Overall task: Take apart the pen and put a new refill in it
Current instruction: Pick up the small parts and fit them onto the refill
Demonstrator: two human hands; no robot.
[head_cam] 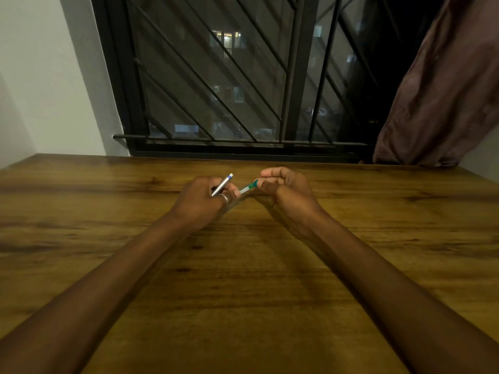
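Observation:
My left hand (pixel 208 201) is closed around a silver pen barrel (pixel 222 184) whose white-and-blue end points up and to the right. A ring sits on one of its fingers. My right hand (pixel 283 184) pinches a short clear piece with a green end (pixel 248 188), the pen's front part, between thumb and fingertips. Its other end reaches my left fingertips, so both hands touch it. The two hands are held close together just above the wooden table (pixel 243 265). Whether a refill lies inside the clear piece is too small to tell.
A black barred window (pixel 229 76) rises behind the table's far edge. On the right hangs a brown curtain (pixel 437 90), down to the tabletop. A white wall (pixel 40 76) stands to the left. Both forearms stretch over the table's near half.

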